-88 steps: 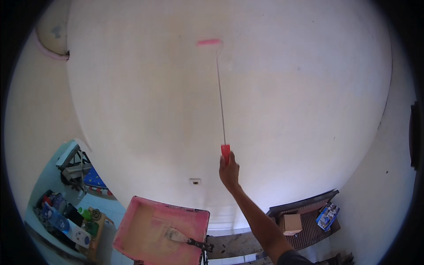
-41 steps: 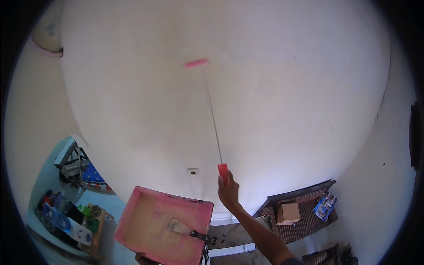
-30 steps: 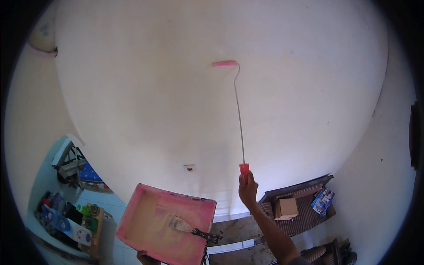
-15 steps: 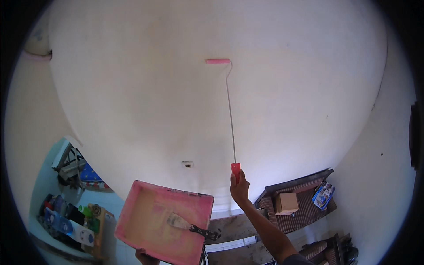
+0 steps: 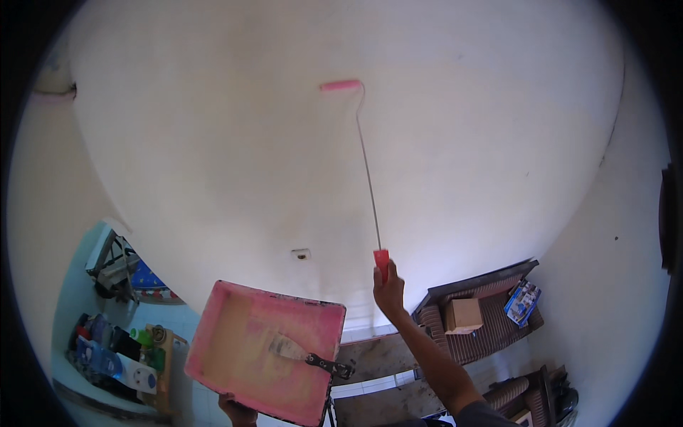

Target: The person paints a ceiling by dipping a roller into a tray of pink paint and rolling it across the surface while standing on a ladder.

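Note:
My right hand point(image 5: 390, 288) is closed around the red handle point(image 5: 381, 257) of a long wire-framed paint roller, whose pink roller head point(image 5: 340, 85) is up on the pale wall point(image 5: 235, 156). At the bottom edge, my left hand point(image 5: 238, 411) grips the pink paint tray point(image 5: 206, 327) by its lower rim, with the fingers partly hidden. The tray holds beige paint, and a putty knife point(image 5: 329, 365) with a black handle lies in it, its blade smeared with paint.
A socket point(image 5: 301, 254) is low on the wall. Behind my right arm stand a striped sofa point(image 5: 484, 334) with a cardboard box point(image 5: 462, 315) and blue packages point(image 5: 522, 302). Mottled boards point(image 5: 373, 356) lie below. At left, a doorway shows cluttered items point(image 5: 121, 359) on a wooden stand.
The roller head dropped from high on the wall, swung right, and has since moved slightly up and left. The tray has risen in view, with my left hand now showing beneath it.

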Demonstrator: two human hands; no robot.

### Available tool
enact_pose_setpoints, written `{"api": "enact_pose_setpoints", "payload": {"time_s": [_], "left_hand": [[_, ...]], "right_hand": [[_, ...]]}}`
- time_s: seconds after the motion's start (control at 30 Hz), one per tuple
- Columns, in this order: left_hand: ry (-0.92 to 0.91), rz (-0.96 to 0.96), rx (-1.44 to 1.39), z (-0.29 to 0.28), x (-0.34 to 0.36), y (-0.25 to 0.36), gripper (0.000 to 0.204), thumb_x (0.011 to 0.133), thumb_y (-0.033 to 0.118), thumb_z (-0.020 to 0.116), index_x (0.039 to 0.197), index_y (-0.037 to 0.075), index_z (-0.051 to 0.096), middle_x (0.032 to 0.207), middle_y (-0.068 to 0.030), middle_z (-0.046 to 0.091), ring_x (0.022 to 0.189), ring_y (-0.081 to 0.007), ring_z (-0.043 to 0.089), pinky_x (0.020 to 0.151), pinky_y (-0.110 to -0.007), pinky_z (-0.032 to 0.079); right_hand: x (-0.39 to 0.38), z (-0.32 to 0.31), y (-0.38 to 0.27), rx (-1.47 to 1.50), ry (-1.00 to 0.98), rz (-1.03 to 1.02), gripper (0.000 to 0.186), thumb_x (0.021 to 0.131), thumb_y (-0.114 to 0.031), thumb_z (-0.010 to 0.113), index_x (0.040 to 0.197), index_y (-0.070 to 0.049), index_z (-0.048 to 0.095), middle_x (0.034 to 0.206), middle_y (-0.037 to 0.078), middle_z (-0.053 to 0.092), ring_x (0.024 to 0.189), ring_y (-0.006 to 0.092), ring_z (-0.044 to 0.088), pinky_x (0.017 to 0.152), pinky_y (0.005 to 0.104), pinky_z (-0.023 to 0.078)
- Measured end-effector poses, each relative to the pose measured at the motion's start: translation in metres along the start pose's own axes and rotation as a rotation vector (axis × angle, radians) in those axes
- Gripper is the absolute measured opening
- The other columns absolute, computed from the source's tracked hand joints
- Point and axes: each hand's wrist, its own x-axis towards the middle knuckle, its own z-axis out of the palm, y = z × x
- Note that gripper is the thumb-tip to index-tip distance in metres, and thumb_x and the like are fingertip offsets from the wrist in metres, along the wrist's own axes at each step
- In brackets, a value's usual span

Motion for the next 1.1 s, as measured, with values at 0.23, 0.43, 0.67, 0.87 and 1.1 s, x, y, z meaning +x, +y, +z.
{"api": "enact_pose_setpoints", "payload": {"time_s": [0.23, 0.43, 0.67, 0.87, 1.1], "left_hand": [[-0.073, -0.012, -0.012, -0.002, 0.004, -0.006, 0.060, 0.069, 0.020, 0.049, 0.126, 0.005, 0.041, 0.119, -0.0120, 0.049, 0.111, -0.0315, 0.049, 0.090, -0.045, 0.045], [-0.019, 0.024, 0.087, -0.005, -0.005, -0.001, 0.063, 0.063, 0.022, 0.049, 0.124, 0.004, 0.043, 0.120, -0.0118, 0.050, 0.113, -0.0323, 0.046, 0.095, -0.048, 0.040], [0.030, 0.060, 0.116, -0.001, -0.011, -0.005, 0.061, 0.064, 0.023, 0.049, 0.122, 0.004, 0.044, 0.117, -0.0104, 0.051, 0.110, -0.0305, 0.048, 0.094, -0.047, 0.041], [0.054, 0.048, 0.032, -0.010, -0.008, -0.005, 0.058, 0.066, 0.021, 0.050, 0.121, 0.004, 0.045, 0.119, -0.0103, 0.051, 0.111, -0.0294, 0.048, 0.095, -0.045, 0.041], [0.008, 0.027, 0.052, -0.016, -0.005, -0.001, 0.057, 0.068, 0.022, 0.050, 0.122, 0.005, 0.045, 0.118, -0.0102, 0.051, 0.111, -0.0292, 0.048, 0.094, -0.046, 0.042]], "right_hand": [[0.033, 0.005, -0.040, 0.043, 0.087, -0.093, 0.034, 0.090, -0.024, 0.050, 0.114, -0.001, 0.043, 0.074, 0.027, 0.060, 0.069, 0.0458, 0.058, 0.055, 0.0504, 0.047], [-0.063, 0.014, -0.006, 0.014, -0.056, 0.126, 0.040, 0.089, -0.023, 0.053, 0.117, 0.004, 0.044, 0.077, 0.028, 0.061, 0.071, 0.0451, 0.061, 0.057, 0.0467, 0.049], [-0.003, 0.008, -0.025, 0.079, 0.017, -0.005, 0.036, 0.089, -0.019, 0.053, 0.117, 0.001, 0.045, 0.076, 0.027, 0.061, 0.069, 0.0429, 0.061, 0.056, 0.0441, 0.049], [-0.077, 0.022, -0.006, 0.031, -0.136, 0.184, 0.042, 0.088, -0.025, 0.053, 0.119, 0.000, 0.043, 0.082, 0.029, 0.060, 0.075, 0.0459, 0.060, 0.062, 0.0483, 0.049], [-0.041, 0.027, -0.017, 0.035, -0.070, 0.050, 0.036, 0.089, -0.022, 0.051, 0.118, -0.001, 0.042, 0.079, 0.028, 0.060, 0.072, 0.0462, 0.059, 0.059, 0.0484, 0.048]]}}
